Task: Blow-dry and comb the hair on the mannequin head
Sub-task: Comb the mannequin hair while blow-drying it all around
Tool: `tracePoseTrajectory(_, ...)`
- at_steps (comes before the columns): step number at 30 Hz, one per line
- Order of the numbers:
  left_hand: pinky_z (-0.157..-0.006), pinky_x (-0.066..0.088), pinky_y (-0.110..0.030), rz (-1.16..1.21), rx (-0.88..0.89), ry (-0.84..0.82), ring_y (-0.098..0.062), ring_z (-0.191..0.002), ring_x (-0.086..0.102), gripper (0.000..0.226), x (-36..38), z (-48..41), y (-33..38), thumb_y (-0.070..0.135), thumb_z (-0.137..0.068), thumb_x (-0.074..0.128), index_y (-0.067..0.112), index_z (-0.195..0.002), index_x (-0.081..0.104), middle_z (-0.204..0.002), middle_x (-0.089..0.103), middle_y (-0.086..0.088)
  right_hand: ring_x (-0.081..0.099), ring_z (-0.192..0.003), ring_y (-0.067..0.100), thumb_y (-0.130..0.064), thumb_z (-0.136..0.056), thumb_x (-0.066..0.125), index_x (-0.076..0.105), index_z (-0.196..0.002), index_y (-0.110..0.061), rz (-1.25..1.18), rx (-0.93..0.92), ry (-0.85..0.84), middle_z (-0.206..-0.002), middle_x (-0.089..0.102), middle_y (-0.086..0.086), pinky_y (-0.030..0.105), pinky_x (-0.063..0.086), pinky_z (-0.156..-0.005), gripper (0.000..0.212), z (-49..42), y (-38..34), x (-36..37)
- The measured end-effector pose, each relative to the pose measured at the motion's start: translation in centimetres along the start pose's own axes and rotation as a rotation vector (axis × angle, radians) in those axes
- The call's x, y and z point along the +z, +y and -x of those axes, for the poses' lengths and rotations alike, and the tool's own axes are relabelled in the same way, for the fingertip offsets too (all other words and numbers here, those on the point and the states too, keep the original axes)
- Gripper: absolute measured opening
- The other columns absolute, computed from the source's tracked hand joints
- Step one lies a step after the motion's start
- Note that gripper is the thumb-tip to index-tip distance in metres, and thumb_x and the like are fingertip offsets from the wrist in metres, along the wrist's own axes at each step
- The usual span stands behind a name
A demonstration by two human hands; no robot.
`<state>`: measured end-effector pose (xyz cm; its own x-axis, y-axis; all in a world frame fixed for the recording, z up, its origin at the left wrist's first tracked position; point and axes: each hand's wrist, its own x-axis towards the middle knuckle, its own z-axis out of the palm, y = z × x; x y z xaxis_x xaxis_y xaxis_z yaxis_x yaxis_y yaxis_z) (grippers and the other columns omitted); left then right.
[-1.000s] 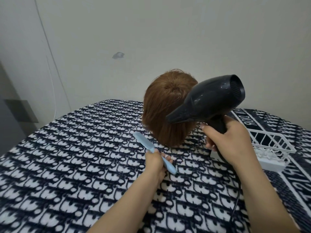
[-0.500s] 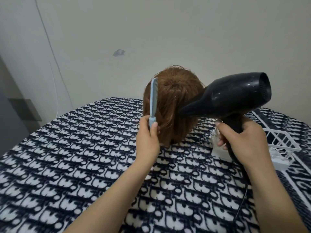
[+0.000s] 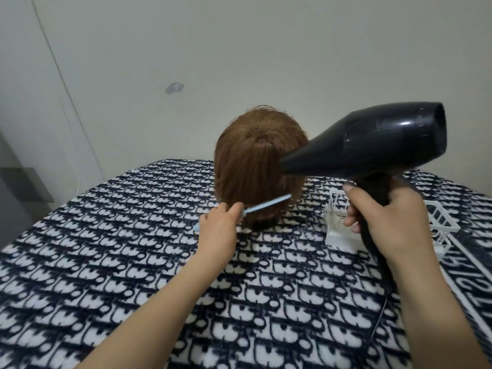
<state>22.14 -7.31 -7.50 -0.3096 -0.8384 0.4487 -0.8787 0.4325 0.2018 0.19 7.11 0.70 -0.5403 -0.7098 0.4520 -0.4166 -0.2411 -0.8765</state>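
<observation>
The mannequin head [image 3: 250, 166] with short reddish-brown hair stands on the patterned blanket, its back toward me. My left hand [image 3: 219, 230] grips a light blue comb [image 3: 269, 206] that lies nearly level across the lower ends of the hair. My right hand [image 3: 386, 217] grips the handle of a black hair dryer [image 3: 372, 145]. Its nozzle points left and sits right at the right side of the hair. The dryer's cord [image 3: 383, 302] hangs down past my right forearm.
A white plastic basket [image 3: 343, 230] stands right of the head, partly hidden behind my right hand. The dark blue and white blanket [image 3: 106, 249] covers the whole surface. A plain wall rises close behind the head.
The comb went from upright at the left side of the hair down to a nearly level position at the hair's lower ends. The dryer rose and shifted right.
</observation>
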Motion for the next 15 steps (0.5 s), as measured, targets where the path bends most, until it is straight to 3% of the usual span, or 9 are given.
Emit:
tracePoseTrajectory(3, -0.085, 0.035, -0.040, 0.000, -0.042, -0.065, -0.025, -0.088, 0.050, 0.040, 0.9, 0.4, -0.1, -0.003, -0.087, 0.046, 0.029, -0.111, 0.046, -0.092, 0.045, 0.003, 0.065, -0.044, 0.011, -0.024, -0.091, 0.070, 0.066, -0.081, -0.016, 0.044, 0.006, -0.023, -0.060, 0.071, 0.002, 0.019, 0.051, -0.045, 0.014, -0.1, 0.3, 0.1)
tracePoseTrajectory(9, -0.091, 0.034, -0.038, -0.179, 0.046, -0.168, -0.026, -0.101, 0.049, 0.048, 1.6, 1.1, 0.0, -0.004, -0.080, 0.050, 0.029, -0.116, 0.048, -0.102, 0.048, 0.000, 0.065, -0.043, 0.008, -0.027, -0.089, 0.070, 0.065, -0.078, -0.018, 0.147, 0.000, -0.098, -0.059, 0.071, -0.001, 0.018, 0.050, -0.044, 0.015, -0.2, 0.7, 0.4)
tracePoseTrajectory(15, -0.088, 0.029, -0.033, -0.195, 0.142, -0.133, -0.022, -0.099, 0.047, 0.054, 1.4, 2.0, 0.0, -0.003, -0.079, 0.048, 0.030, -0.121, 0.049, -0.102, 0.049, 0.004, 0.066, -0.045, 0.009, -0.028, -0.089, 0.070, 0.065, -0.078, -0.018, 0.182, -0.005, -0.104, -0.060, 0.071, -0.002, 0.025, 0.053, -0.047, 0.016, -0.1, 0.7, 0.5)
